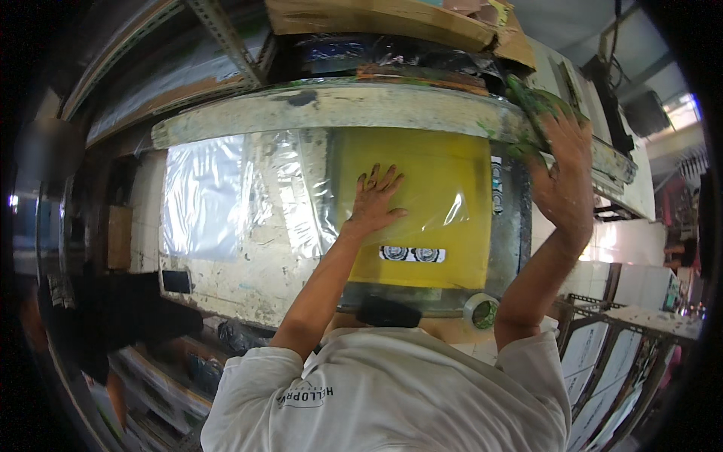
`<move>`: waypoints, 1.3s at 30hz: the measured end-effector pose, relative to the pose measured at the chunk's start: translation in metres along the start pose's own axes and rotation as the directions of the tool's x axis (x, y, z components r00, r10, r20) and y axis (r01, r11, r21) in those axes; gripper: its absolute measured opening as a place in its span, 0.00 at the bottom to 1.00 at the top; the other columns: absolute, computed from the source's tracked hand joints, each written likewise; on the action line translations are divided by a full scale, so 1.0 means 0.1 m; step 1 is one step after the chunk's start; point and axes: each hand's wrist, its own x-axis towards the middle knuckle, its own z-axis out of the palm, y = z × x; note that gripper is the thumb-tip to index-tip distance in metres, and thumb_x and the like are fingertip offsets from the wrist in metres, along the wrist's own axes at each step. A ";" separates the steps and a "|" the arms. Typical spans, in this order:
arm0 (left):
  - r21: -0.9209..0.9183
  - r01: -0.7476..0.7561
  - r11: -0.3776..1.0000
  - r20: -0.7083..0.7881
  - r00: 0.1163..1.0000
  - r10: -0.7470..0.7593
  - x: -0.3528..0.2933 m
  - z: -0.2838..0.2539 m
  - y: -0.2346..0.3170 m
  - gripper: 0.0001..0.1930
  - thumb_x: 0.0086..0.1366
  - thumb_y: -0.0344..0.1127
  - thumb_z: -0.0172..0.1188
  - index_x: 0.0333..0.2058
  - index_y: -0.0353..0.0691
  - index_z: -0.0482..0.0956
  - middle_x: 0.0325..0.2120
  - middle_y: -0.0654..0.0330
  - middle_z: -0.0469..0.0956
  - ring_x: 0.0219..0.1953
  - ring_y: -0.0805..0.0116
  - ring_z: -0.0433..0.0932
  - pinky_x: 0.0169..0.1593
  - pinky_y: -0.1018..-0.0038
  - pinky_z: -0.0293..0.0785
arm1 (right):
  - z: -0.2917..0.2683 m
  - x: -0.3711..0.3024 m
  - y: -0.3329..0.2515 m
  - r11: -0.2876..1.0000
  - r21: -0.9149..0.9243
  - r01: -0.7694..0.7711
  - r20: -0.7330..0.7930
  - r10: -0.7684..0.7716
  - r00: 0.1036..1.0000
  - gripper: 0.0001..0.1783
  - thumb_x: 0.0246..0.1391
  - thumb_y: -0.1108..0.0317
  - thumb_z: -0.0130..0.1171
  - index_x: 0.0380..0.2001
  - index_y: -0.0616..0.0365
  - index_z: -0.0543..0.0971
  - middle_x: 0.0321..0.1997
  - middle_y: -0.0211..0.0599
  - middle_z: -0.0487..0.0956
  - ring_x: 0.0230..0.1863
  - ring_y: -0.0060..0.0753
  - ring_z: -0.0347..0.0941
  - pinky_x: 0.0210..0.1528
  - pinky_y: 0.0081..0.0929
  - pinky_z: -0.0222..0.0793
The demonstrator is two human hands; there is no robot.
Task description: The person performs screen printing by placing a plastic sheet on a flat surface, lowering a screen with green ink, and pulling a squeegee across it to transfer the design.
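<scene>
My left hand (373,205) lies flat, fingers spread, on a yellow translucent panel (448,169) that looks like a printing screen. A sheet of clear film (433,209) lies on the panel, partly under that hand. Nearer to me on the panel is a white strip (412,254) with two round black designs. Over at the far right, my right hand (561,169) is closed around a crumpled green thing (536,109), cloth-like, at the end of a pale wooden beam (384,108). How its fingertips meet the green thing is partly hidden.
Plastic film sheets (203,196) lie on the stained worktable (252,282) at left. A tape roll (480,310) sits by the near edge. Another strip (496,184) is right of the panel. Behind the beam is a cardboard box (384,22). A person in dark clothes (128,316) stands left.
</scene>
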 end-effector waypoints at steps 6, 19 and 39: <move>-0.062 -0.173 0.983 0.092 0.980 0.179 0.33 0.21 0.36 0.43 0.51 0.57 0.63 0.63 0.50 0.57 0.67 0.62 0.45 0.69 0.54 0.39 0.68 0.52 0.33 | -0.03 0.06 -0.03 0.993 0.096 0.074 -0.042 -0.071 0.997 0.29 0.40 0.74 0.60 0.51 0.60 0.72 0.55 0.51 0.71 0.59 0.55 0.61 0.63 0.52 0.45; -0.090 -0.213 0.973 0.138 0.965 0.224 0.20 0.29 0.58 0.43 0.52 0.54 0.63 0.64 0.46 0.56 0.68 0.59 0.43 0.69 0.52 0.35 0.68 0.51 0.30 | 0.00 0.06 -0.01 0.982 0.102 0.157 -0.144 -0.142 0.979 0.30 0.36 0.73 0.61 0.49 0.57 0.73 0.47 0.50 0.74 0.50 0.56 0.66 0.55 0.48 0.53; -0.040 0.009 0.999 0.203 0.979 -0.001 -0.13 -0.07 0.46 0.50 0.43 0.53 0.69 0.64 0.45 0.55 0.67 0.53 0.44 0.69 0.51 0.37 0.68 0.49 0.30 | 0.02 0.02 0.01 0.985 0.115 0.130 -0.119 -0.116 0.986 0.26 0.42 0.69 0.61 0.49 0.61 0.73 0.52 0.53 0.73 0.56 0.59 0.64 0.60 0.50 0.50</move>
